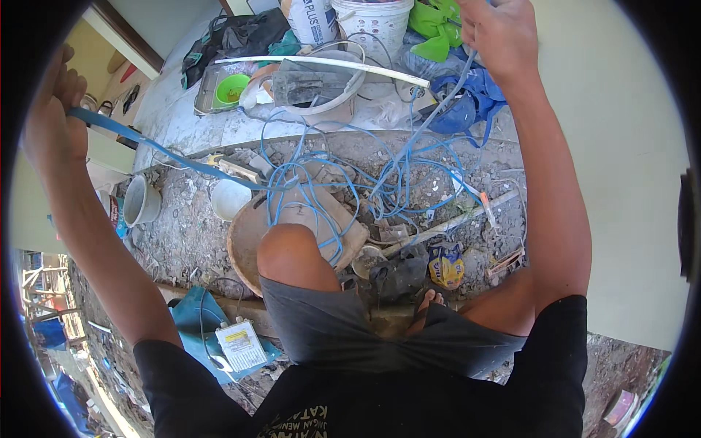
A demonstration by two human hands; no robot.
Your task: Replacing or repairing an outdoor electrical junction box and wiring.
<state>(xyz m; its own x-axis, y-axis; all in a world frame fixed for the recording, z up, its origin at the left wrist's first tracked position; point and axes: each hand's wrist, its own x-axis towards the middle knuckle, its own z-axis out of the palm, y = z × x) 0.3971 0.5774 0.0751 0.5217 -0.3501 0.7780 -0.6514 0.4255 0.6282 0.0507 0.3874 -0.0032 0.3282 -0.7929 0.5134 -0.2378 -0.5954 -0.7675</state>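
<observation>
A long blue cord (398, 171) lies in tangled loops over the rubble and across a shallow, worn basin (248, 237). My left hand (62, 113), raised at the far left, is closed around one length of it, which looks flat and runs taut down to the tangle. High at the right, the fingers of my right hand (500, 40) are curled around another length that rises from the loops. Part of that hand is cut off by the upper edge. Both arms are spread wide, and my bent knee (292, 255) is over the basin.
Behind the rubble, a tiled ledge (234, 130) bears a white bucket (376, 25), a grey tub (321, 113), a green bowl (232, 87), a white pipe (328, 66) and bags. Pale walls (621, 146) flank me. A white box (241, 345) lies on blue cloth, lower left.
</observation>
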